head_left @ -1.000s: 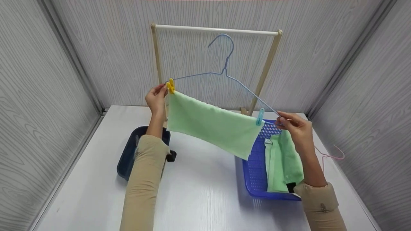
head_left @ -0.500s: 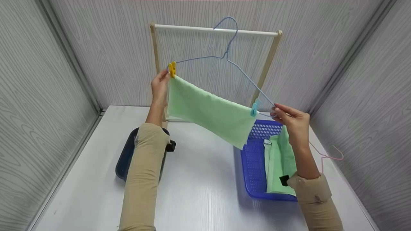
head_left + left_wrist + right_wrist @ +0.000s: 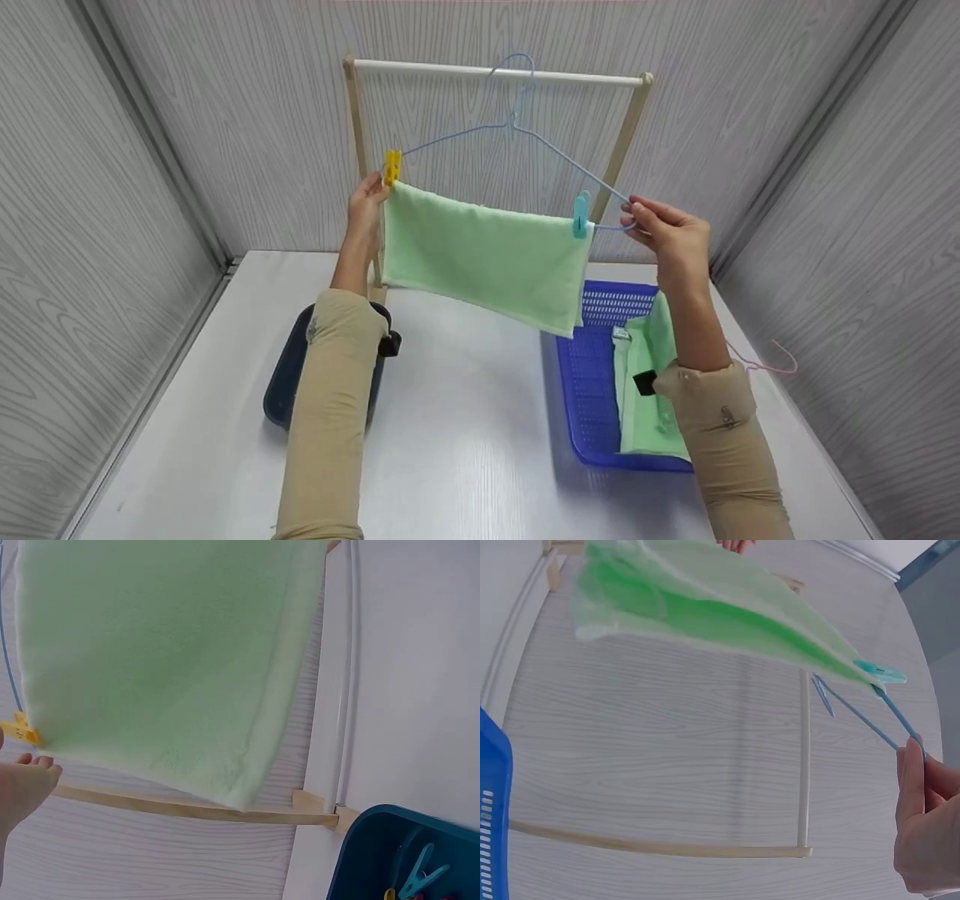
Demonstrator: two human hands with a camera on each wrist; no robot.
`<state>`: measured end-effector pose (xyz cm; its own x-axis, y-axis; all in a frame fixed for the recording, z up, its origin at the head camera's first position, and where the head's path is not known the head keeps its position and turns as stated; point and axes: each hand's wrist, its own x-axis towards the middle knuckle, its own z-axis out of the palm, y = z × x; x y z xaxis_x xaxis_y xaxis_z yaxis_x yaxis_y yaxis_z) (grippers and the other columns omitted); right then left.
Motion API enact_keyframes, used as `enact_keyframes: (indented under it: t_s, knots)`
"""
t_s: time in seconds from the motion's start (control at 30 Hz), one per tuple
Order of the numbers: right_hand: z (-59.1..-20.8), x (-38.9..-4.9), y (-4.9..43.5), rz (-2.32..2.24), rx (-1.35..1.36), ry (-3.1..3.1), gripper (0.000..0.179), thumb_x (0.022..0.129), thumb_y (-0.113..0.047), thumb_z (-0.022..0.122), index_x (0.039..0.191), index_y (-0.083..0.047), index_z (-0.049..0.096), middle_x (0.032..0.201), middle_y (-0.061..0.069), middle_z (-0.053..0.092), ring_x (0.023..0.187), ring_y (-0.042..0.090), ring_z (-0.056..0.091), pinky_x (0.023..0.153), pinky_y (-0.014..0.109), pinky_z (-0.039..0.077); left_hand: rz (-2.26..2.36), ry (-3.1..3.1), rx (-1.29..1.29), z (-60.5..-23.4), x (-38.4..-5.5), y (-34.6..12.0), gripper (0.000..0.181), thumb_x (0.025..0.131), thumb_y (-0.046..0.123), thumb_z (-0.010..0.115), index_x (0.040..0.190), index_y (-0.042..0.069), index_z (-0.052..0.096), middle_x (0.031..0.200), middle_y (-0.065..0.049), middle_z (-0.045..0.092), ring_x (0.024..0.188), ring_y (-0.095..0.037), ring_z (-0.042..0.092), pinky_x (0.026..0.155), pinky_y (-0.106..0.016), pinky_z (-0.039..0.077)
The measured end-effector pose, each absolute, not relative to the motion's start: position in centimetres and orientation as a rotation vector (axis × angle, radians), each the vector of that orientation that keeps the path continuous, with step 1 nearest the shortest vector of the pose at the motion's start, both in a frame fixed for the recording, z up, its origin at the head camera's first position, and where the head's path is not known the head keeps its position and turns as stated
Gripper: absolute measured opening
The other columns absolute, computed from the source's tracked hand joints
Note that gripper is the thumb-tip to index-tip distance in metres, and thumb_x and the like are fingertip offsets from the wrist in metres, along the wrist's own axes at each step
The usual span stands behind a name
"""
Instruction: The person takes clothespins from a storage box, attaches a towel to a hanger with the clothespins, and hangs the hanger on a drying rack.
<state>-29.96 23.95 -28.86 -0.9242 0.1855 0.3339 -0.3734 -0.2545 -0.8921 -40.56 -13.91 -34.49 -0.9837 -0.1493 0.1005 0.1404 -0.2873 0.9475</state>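
blue hanger [image 3: 577, 164]: at twelve, pinched at both ends by left hand [image 3: 364, 206], right hand [image 3: 675, 240]; likely light, springy, best held there. green cloth [image 3: 484, 255]: pegged on with yellow peg [image 3: 392, 168], turquoise peg [image 3: 580, 215]; soft, apt to swing. white rail [image 3: 442, 69]: behind, contact unclear. basket [image 3: 589, 401]: at four. tub [image 3: 280, 390]: at eight.

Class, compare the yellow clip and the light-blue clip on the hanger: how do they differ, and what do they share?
Place: the yellow clip is at the green cloth's left corner, close to the left hand; the light-blue clip is at the right corner, with some hanger showing between it and the right hand.
Height: in the head view, the yellow clip sits higher than the light-blue clip.
Shared: both fasten the cloth to the hanger.
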Motion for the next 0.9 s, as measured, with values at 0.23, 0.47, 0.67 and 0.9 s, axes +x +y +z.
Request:
enact_keyframes:
  t_s: [0.23,0.47,0.67,0.9]
  knots:
    - [-26.3,-30.8,23.7,2.323,0.228,-1.513,0.027,0.075,-0.005,0.073,0.097,0.009,0.067,0.090,0.020,0.066,0.077,0.025,0.065,0.074,0.029,0.051,-2.391,-1.779,-0.060,-34.0,-40.4,-13.7,0.051,0.098,0.006,0.040,0.145,0.001,0.019,0.149,-0.009,0.021,0.135,-0.012,0.017,0.107,-0.022,0.011]
    - [-25.7,-31.1,23.5,2.381,0.273,-1.451,0.027,0.076,-0.005,0.072,0.099,0.010,0.066,0.092,0.022,0.065,0.080,0.027,0.065,0.077,0.030,0.049,-2.397,-1.755,-0.049,-34.2,-40.7,-13.4,0.051,0.098,0.005,0.041,0.144,0.002,0.021,0.149,-0.006,0.023,0.134,-0.011,0.017,0.107,-0.021,0.012]
    - [-26.5,-31.4,23.3,2.471,0.267,-1.452,0.028,0.077,-0.005,0.071,0.101,0.009,0.066,0.096,0.022,0.064,0.084,0.027,0.064,0.080,0.031,0.048,-2.431,-1.710,-0.026,-35.0,-40.9,-13.5,0.050,0.098,0.004,0.040,0.144,0.002,0.022,0.149,-0.006,0.022,0.135,-0.010,0.016,0.106,-0.021,0.012]
    - [-26.8,-31.7,23.3,2.519,0.268,-1.457,0.025,0.079,-0.004,0.070,0.099,0.010,0.066,0.091,0.022,0.065,0.081,0.026,0.064,0.079,0.031,0.049,-2.443,-1.660,-0.027,-35.2,-40.8,-13.6,0.050,0.097,0.004,0.041,0.144,0.004,0.024,0.149,-0.005,0.023,0.134,-0.010,0.016,0.107,-0.023,0.009]
